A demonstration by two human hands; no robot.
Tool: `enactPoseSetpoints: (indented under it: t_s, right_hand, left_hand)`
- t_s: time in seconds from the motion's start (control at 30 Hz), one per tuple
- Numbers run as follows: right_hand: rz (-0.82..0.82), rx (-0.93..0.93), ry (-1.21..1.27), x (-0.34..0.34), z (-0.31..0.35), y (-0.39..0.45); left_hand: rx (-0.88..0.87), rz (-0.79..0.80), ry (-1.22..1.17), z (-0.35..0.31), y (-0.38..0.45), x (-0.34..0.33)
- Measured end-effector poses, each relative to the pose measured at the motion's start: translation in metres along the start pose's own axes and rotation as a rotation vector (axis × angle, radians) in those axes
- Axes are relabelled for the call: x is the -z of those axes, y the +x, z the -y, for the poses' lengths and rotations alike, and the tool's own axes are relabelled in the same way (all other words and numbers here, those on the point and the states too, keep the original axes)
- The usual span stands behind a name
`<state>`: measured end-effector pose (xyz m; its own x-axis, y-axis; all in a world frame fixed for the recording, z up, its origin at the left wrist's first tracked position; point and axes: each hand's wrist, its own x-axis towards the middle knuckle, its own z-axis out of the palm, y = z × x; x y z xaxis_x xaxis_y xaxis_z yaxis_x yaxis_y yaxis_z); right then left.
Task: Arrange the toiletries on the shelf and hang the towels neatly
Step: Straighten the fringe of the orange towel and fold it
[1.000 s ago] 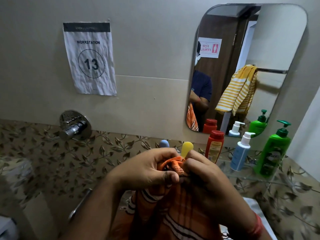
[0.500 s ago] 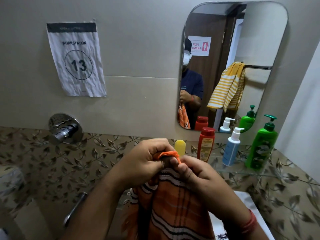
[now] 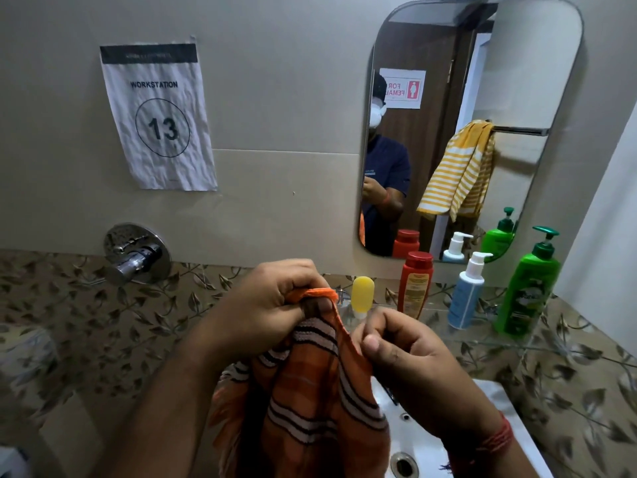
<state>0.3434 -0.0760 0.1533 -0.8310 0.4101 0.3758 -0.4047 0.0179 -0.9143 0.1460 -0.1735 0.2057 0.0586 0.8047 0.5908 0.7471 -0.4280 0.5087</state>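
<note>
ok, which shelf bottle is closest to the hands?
The small yellow bottle, leftmost, just behind the right hand; the red, blue and green ones stand farther right.

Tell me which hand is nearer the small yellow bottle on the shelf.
Right. The right hand sits just below the yellow bottle; the left hand is farther off to its left, across the orange towel.

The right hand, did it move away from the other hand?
Yes. The right hand has slid down and rightward along the orange towel, opening a gap from the left hand; the yellow bottle, earlier mostly hidden, now shows above it.
</note>
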Motion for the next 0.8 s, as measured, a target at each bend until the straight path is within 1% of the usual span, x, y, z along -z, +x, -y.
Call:
enactPoseSetpoints:
  t_s: [0.1,0.17,0.23,0.37,0.43,0.5,0.57,0.63,0.7,0.8]
  right_hand:
    - [0.001,-0.051,0.030,-0.005,-0.003,0.001]
    - [0.017,-0.040,-0.045,-0.008,-0.002,0.003]
    - [0.008,-0.033,-0.185,-0.007,-0.001,0.005]
    - [-0.008,-0.064,-0.365,0.010,-0.010,0.002]
    - [-0.043,-0.055,-0.488,0.020,-0.017,-0.001]
    - [-0.112,-0.050,-0.649,0.032,-0.023,-0.003]
    - [-0.146,-0.107,-0.787,0.045,-0.026,-0.003]
    - [-0.137,-0.195,-0.970,0.055,-0.024,-0.004]
    - [-0.127,-0.278,-1.082,0.061,-0.019,-0.006]
    - [-0.089,-0.349,-1.208,0.062,-0.008,-0.004]
  left_hand:
    - [-0.027,0.029,0.014,-0.002,0.000,0.003]
    - [-0.042,0.042,0.050,-0.002,0.000,0.001]
    - [-0.028,0.008,0.044,0.000,-0.002,0.003]
    - [0.061,-0.132,0.077,0.009,-0.008,0.018]
    - [0.104,-0.237,0.134,0.017,-0.011,0.025]
    - [0.146,-0.367,0.193,0.027,-0.013,0.028]
    - [0.203,-0.504,0.266,0.037,-0.014,0.032]
    - [0.256,-0.624,0.326,0.045,-0.017,0.038]
    - [0.276,-0.688,0.361,0.052,-0.018,0.043]
    - [0.296,-0.717,0.409,0.059,-0.020,0.042]
